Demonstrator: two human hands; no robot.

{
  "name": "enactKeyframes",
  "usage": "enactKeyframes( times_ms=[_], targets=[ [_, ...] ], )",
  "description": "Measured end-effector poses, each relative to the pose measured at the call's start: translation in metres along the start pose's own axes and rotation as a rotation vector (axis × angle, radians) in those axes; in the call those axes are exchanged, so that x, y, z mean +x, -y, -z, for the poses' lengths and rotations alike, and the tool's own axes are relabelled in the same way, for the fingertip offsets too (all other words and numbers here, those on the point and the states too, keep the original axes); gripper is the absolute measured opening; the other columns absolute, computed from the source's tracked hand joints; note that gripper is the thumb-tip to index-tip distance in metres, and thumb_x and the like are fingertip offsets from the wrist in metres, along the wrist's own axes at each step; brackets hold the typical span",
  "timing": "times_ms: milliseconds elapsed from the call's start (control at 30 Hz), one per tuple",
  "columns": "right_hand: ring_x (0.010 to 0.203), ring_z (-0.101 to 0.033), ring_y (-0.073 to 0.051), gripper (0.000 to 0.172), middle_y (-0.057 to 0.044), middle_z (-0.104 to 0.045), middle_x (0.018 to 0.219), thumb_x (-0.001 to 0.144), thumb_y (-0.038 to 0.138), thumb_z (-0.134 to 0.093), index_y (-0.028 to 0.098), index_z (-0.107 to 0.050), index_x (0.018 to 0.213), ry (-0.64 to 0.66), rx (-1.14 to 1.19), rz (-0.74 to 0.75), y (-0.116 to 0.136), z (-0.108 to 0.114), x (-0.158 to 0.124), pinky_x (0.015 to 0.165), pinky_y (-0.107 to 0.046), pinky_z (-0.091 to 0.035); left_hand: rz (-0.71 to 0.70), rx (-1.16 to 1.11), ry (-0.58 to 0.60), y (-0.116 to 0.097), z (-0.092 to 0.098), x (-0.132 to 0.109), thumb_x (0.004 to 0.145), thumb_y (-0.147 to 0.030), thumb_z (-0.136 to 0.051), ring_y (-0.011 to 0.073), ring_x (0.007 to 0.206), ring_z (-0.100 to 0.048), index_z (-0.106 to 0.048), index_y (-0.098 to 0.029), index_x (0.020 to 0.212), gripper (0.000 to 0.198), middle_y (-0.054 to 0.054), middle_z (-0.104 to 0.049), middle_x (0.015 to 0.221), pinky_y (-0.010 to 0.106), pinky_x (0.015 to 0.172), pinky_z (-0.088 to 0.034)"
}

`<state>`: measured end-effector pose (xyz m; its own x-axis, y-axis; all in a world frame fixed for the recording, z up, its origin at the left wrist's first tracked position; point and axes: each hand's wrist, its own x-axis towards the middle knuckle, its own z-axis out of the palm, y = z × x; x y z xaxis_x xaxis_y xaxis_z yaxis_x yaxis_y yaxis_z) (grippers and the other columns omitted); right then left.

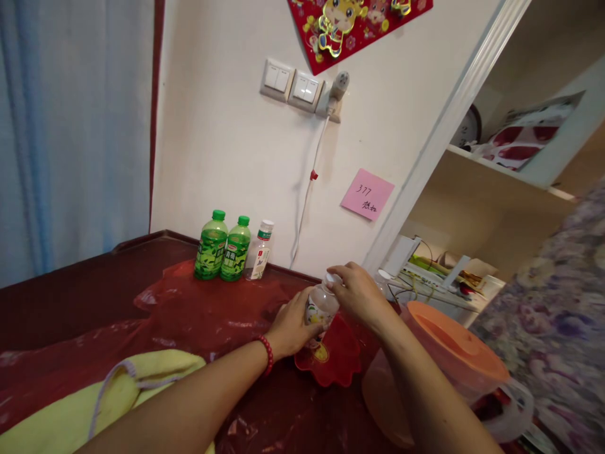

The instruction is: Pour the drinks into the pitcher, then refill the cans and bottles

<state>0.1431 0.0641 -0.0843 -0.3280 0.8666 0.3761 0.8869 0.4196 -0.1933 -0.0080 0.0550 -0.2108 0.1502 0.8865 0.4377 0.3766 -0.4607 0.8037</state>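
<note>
A clear plastic bottle point(326, 304) with a flowered label stands tilted over a red scalloped dish point(338, 356). My left hand point(295, 323) is wrapped around its body, a red bead bracelet on the wrist. At the top, the fingers of my right hand point(358, 291) are closed on the white bottle cap point(332, 278). The cap sits at the bottle's mouth; whether it is loose cannot be seen. Part of the dish is hidden behind the bottle and my left hand.
Two green drink bottles point(235, 252) and a clear white-capped bottle point(259, 255) stand by the wall. A yellow cloth point(155, 372) lies at left. On the right are a pitcher with an orange lid point(460, 343) and another white-capped bottle point(384, 277). Red plastic film point(212, 309) covers the table.
</note>
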Motion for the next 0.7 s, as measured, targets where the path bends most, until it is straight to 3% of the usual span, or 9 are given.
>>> enactKeyframes(
  times_ms=[233, 433, 567, 633, 700],
  targets=[
    [0.107, -0.063, -0.026, 0.033, -0.013, -0.065, 0.113, 0.096, 0.014, -0.060, 0.017, -0.074, 0.126, 0.015, -0.025, 0.015, 0.001, -0.001, -0.001, 0.094, -0.035, -0.047, -0.015, -0.005, 0.002, 0.001, 0.001, 0.000, 0.078, -0.026, -0.077, 0.0302, 0.123, -0.062, -0.055, -0.025, 0.133, 0.060, 0.008, -0.067, 0.135, 0.045, 0.108, -0.047],
    [0.111, -0.061, -0.028, 0.031, -0.014, -0.065, 0.115, 0.098, 0.020, -0.061, 0.017, -0.073, 0.127, -0.073, -0.047, 0.001, 0.005, -0.006, -0.006, 0.097, -0.038, -0.047, -0.009, 0.005, 0.009, 0.002, 0.000, 0.001, 0.077, -0.025, -0.076, 0.0312, 0.131, -0.059, -0.050, -0.023, 0.141, 0.068, 0.010, -0.064, 0.141, 0.045, 0.112, -0.044],
    [0.130, -0.050, -0.036, 0.052, -0.019, -0.051, 0.145, 0.100, 0.031, -0.060, 0.017, -0.053, 0.150, -0.242, -0.056, -0.004, 0.008, -0.013, -0.049, 0.106, -0.052, -0.041, -0.029, -0.018, 0.021, 0.004, 0.002, 0.002, 0.081, -0.032, -0.073, 0.0304, 0.130, -0.060, -0.048, -0.023, 0.143, 0.067, 0.011, -0.062, 0.144, 0.043, 0.112, -0.045],
    [0.120, -0.057, -0.030, 0.043, -0.014, -0.058, 0.134, 0.104, 0.036, -0.053, 0.023, -0.056, 0.145, -0.353, 0.035, 0.133, 0.009, -0.026, -0.087, 0.100, -0.046, -0.048, -0.018, -0.024, 0.034, 0.005, 0.003, 0.002, 0.080, -0.032, -0.073, 0.0304, 0.130, -0.060, -0.048, -0.023, 0.143, 0.069, 0.011, -0.062, 0.144, 0.043, 0.111, -0.045],
    [0.103, -0.065, -0.023, 0.027, -0.008, -0.066, 0.114, 0.108, 0.035, -0.047, 0.025, -0.064, 0.127, -0.279, 0.180, 0.273, 0.011, -0.046, -0.127, 0.089, -0.035, -0.053, 0.004, -0.018, 0.035, 0.005, 0.003, 0.004, 0.078, -0.031, -0.073, 0.0308, 0.130, -0.060, -0.048, -0.022, 0.143, 0.071, 0.012, -0.063, 0.143, 0.043, 0.112, -0.045]
  ],
)
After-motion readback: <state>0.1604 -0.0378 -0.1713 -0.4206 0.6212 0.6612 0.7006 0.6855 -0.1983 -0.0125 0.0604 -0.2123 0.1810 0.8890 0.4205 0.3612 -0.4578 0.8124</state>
